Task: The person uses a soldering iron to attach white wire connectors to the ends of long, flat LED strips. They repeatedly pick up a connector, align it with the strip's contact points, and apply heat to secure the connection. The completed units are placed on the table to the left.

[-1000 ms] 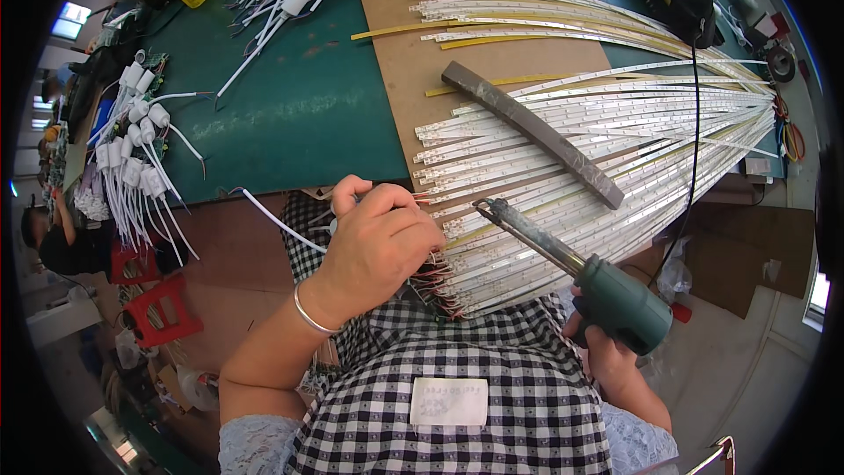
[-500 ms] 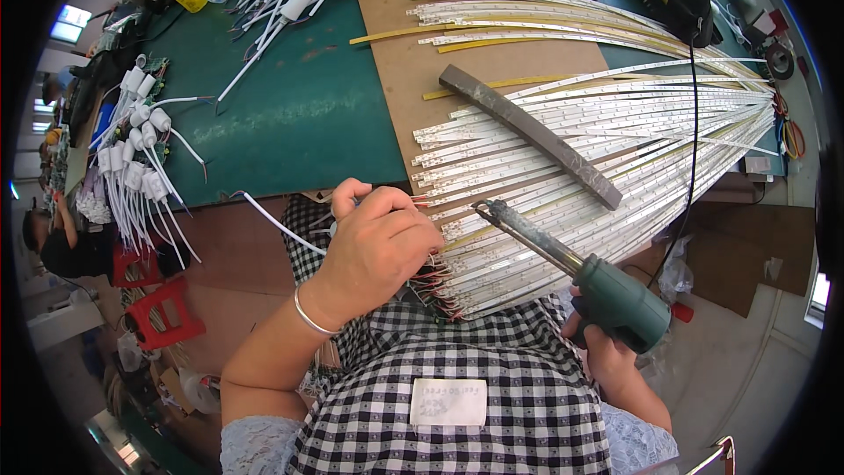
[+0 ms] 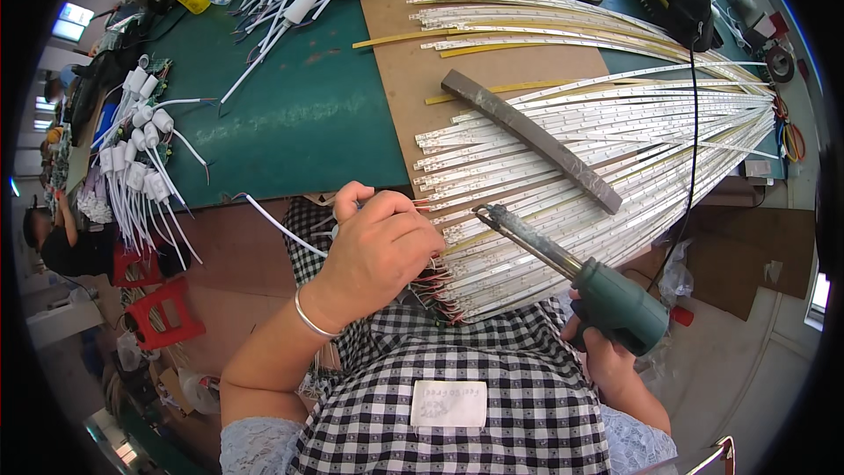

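Note:
My right hand [image 3: 608, 359] is wrapped round the handle of a dark green soldering gun [image 3: 622, 308]. Its metal tip points up and left, over the ends of the LED strips [image 3: 545, 242]. My left hand [image 3: 378, 246] is closed beside the near strip ends, with thumb and fingertips close to the thin red and white wires [image 3: 431, 286] there. A white cable [image 3: 280, 227] runs into this hand from the left. What the fingertips pinch is mostly hidden behind the hand. A long grey bar [image 3: 532, 141] lies across the white strips.
A brown board [image 3: 387, 62] lies on the green table [image 3: 281, 123] under the strips. White cables with cylinders [image 3: 136, 145] hang off the table's left edge; more cables [image 3: 290, 13] lie at the back. A black cord [image 3: 694, 123] crosses the strips. A red stool [image 3: 167, 315] stands lower left.

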Motion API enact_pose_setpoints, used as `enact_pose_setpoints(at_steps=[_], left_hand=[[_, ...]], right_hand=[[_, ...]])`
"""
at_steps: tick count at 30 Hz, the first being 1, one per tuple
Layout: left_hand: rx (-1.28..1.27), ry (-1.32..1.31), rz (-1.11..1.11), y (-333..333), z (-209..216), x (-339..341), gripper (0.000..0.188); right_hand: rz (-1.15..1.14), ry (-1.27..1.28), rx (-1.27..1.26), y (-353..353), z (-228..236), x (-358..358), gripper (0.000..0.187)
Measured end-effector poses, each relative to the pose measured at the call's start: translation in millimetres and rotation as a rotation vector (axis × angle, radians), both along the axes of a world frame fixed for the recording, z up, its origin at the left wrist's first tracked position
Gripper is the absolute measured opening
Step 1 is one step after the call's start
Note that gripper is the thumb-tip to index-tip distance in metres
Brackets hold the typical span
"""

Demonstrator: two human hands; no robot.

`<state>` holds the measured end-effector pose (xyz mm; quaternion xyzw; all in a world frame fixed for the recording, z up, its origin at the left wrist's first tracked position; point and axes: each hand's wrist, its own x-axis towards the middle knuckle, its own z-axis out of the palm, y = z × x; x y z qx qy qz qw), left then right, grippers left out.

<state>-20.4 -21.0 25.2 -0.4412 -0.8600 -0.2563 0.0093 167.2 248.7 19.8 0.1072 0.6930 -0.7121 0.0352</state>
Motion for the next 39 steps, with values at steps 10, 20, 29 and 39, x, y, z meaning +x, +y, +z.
enact_pose_setpoints(at_steps=[10, 20, 29, 39], left_hand=[[0.021, -0.059, -0.04, -5.4, 5.1, -4.3, 0.015], [-0.064, 0.045, -0.123, -11.4, 7.3, -4.4, 0.015], [0.084, -0.054, 0.204, 6.6, -1.6, 5.9, 0.015], [0.017, 0.191, 0.253, 16.4, -11.6, 13.2, 0.017]], right_hand=[[0.004, -0.009, 0.015, 0.6, -0.9, 2.1, 0.056], [0.013, -0.035, 0.019, 1.6, 3.8, 0.2, 0.058], [0.029, 0.044, 0.043, 0.3, 2.0, -3.9, 0.05], [0.002, 0.041, 0.046, -4.6, 0.0, -3.3, 0.047]])
